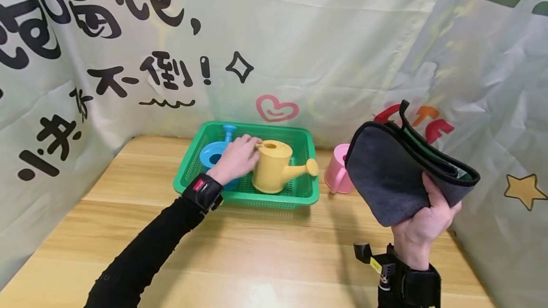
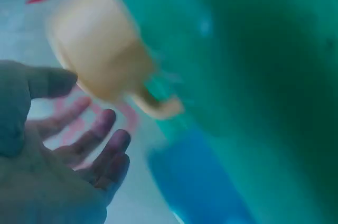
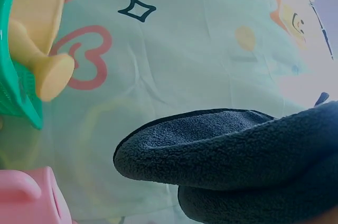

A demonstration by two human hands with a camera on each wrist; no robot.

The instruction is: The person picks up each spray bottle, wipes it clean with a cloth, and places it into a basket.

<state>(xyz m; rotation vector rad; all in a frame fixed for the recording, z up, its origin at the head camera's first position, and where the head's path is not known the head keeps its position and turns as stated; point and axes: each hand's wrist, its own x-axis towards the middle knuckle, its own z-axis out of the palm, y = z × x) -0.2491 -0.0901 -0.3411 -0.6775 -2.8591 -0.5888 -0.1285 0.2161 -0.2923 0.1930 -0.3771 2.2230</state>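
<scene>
A yellow watering can point(image 1: 270, 170) stands in a green basket point(image 1: 308, 198), its spout pointing right. My left hand point(image 1: 237, 158) is over the basket beside the can's top rim. In the left wrist view the fingers point(image 2: 108, 152) are spread and loosely bent, and the thumb tip overlaps the can's edge. A blue watering can point(image 1: 210, 149) sits in the basket, partly behind that hand. My right hand point(image 1: 428, 222) grips a folded dark grey cloth point(image 1: 385, 175) with black edging, raised above the table at the right.
Right of the basket a pink watering can point(image 1: 338, 175) stands on the wooden table point(image 1: 265, 255), partly covered by the cloth in the head view. A printed fabric backdrop point(image 1: 334, 61) rises behind the table and along both sides.
</scene>
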